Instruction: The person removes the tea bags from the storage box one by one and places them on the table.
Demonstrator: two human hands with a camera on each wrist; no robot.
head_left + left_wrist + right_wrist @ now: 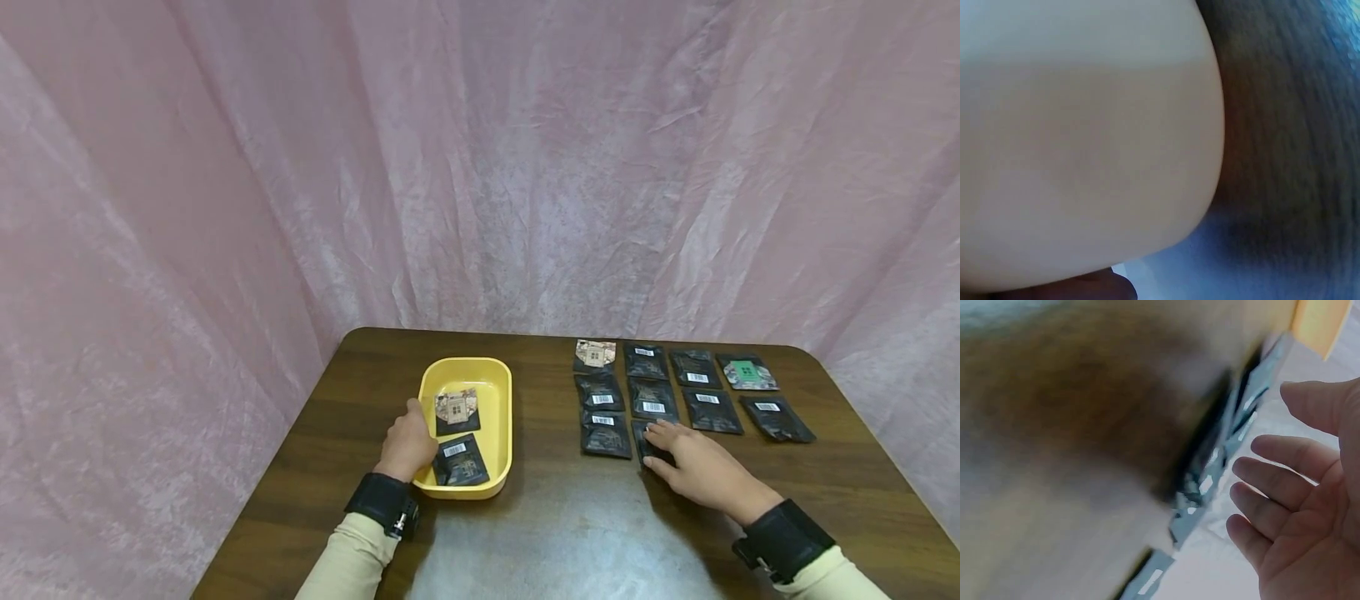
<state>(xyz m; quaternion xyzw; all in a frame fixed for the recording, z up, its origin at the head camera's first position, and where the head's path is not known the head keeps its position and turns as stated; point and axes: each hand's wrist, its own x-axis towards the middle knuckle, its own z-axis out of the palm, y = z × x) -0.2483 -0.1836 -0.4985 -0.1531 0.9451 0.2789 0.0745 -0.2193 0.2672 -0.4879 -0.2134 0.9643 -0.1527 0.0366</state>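
A yellow plastic basin (501,417) stands at the left of the table, and two square sachets lie in it: one patterned sachet (456,410) and one black sachet (461,462). My left hand (408,443) grips the basin's left rim; in the left wrist view the heel of that hand fills most of the picture. On the right, my right hand (701,467) is over a black sachet (643,437) and covers part of it. Its fingers look apart and slightly bent in the right wrist view, with nothing held between them; contact with the sachet cannot be made out.
Several more black sachets (606,435) lie in rough rows on the right half of the brown wooden table (540,533). Among them are a beige-patterned sachet (595,356) and a green-labelled sachet (747,372). A pink curtain (480,167) hangs behind the table.
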